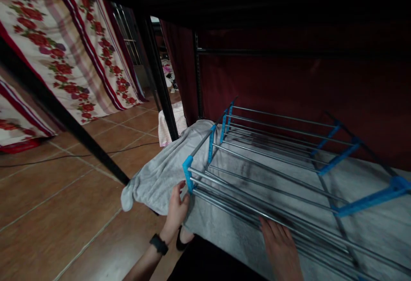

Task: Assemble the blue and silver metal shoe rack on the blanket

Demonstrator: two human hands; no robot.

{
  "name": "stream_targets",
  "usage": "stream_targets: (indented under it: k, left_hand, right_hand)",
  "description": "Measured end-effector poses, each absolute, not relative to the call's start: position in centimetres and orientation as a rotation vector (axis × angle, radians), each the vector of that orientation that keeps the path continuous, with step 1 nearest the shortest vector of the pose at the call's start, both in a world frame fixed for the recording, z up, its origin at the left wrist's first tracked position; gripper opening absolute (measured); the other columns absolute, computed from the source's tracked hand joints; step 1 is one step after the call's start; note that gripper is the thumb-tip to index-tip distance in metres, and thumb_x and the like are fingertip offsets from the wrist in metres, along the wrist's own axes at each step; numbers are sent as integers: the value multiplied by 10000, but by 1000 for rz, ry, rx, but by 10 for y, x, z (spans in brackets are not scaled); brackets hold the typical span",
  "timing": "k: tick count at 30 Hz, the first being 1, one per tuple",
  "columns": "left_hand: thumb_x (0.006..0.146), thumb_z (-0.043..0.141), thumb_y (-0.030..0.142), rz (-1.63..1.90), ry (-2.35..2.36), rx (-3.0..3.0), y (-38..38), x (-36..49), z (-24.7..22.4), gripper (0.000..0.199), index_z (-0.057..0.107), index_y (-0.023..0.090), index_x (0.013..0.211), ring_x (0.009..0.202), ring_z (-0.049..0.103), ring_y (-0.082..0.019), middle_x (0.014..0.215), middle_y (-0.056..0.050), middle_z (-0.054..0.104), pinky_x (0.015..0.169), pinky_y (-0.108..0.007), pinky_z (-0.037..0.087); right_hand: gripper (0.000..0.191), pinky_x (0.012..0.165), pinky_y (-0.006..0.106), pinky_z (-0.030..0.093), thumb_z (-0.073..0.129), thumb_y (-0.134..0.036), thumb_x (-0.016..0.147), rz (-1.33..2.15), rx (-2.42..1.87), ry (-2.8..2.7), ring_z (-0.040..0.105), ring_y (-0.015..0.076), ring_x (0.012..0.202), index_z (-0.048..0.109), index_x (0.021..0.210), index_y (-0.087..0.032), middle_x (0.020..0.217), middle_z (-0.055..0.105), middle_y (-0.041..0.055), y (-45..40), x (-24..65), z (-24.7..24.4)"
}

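Note:
A metal rack of thin grey bars (257,161) with blue plastic joints (188,171) lies on a grey blanket (163,178). My left hand (178,204) is beside the rack's near left corner, just below a blue joint, its thumb and fingers apart and nothing seen between them. Over the front bars rests my right hand (279,244), its fingers lying against the rods, their tips partly hidden. A black band is on my left wrist.
Black metal posts (160,79) and a dark beam overhead frame the bedding. Behind the rack hangs a dark red cloth (272,84). Flowered curtains (73,49) hang at the left above a tiled floor (64,199), where a thin cable (96,154) runs.

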State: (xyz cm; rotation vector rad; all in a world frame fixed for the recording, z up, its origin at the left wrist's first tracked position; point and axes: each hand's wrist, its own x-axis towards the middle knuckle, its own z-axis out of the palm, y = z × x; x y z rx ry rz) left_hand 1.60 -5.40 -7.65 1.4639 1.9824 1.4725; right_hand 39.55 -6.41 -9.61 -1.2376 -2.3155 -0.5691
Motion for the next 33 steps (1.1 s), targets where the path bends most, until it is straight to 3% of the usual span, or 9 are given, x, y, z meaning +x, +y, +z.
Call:
stream_targets:
  k: [6,25,33]
  left_hand:
    - [822,562,333,1428,1680,1406,-34,22,-73,325,639,195,1105,1142,641,-274,1188,-104,715,1061,-463,472]
    - [852,516,394,1364,1831,1399,-35,28,-65,291,652,189,1006,899,697,-260,975,-75,758,845,-374,549]
    - [870,510,412,1331,1852,1417,-35,28,-63,308,653,188,1025,916,701,-273,980,-89,759,856,-392,541]
  right_hand:
    - [313,927,411,466,456,-204,999,-591,-1159,-2296,676,234,982,629,1258,-176,1087,737,86,-60,401,-99]
    - [317,858,368,474,400,-273,1038,-542,-1123,-2215,680,199,851,623,1259,-231,980,754,47,-57,400,-90]
    - [312,864,371,475,424,-272,1028,-491,-1133,-2202,686,207,879,629,1262,-247,1007,756,48,-57,399,-88]
